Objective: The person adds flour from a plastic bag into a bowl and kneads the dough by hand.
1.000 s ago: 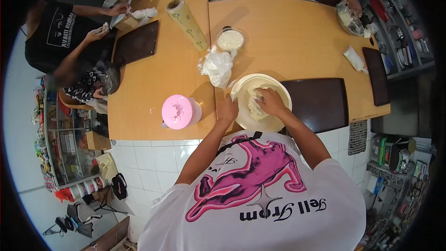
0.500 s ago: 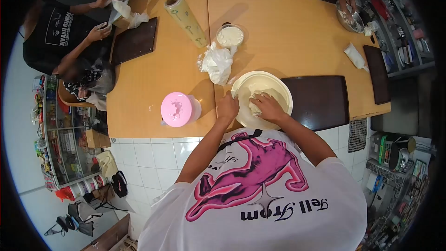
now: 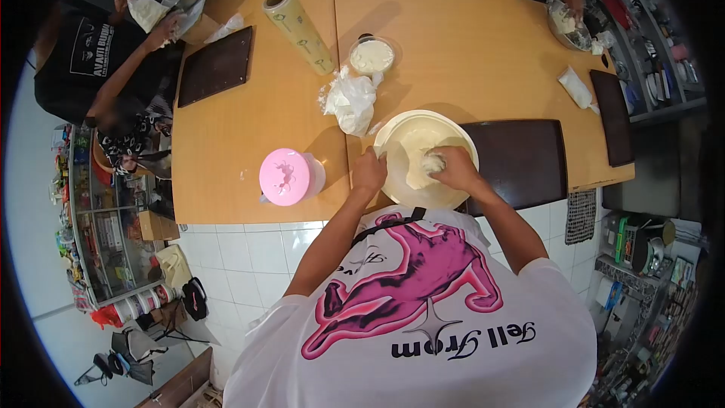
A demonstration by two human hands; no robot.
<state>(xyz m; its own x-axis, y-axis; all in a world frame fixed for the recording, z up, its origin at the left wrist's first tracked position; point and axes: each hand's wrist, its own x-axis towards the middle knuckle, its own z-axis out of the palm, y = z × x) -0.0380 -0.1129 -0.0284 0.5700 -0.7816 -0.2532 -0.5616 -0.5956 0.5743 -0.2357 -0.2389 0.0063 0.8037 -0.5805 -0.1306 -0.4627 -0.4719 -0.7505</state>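
A cream-coloured bowl (image 3: 462, 136) stands at the table's near edge. My left hand (image 3: 370, 171) is closed on its left rim. Inside the bowl lies a lump of pale dough (image 3: 418, 170). My right hand (image 3: 453, 168) is in the bowl at the dough's right side, its fingers curled onto some of the dough. Just beyond the bowl are a white plastic bag (image 3: 352, 102) with white powder about its mouth and a clear tub of white powder (image 3: 371, 56). Left of my left hand stands a container with a pink lid (image 3: 287, 177).
On the wooden table (image 3: 468, 53) are a dark tray (image 3: 521, 162) right of the bowl, an upright roll of film (image 3: 298, 34), another dark tray (image 3: 215, 66) and a white packet (image 3: 575, 88). Co-workers handle bowls at the far left and far right.
My right hand has shifted right across the bowl, leaving more of the dough showing. My left hand keeps its hold on the rim. The left co-worker has lifted a white bag beside the metal bowl.
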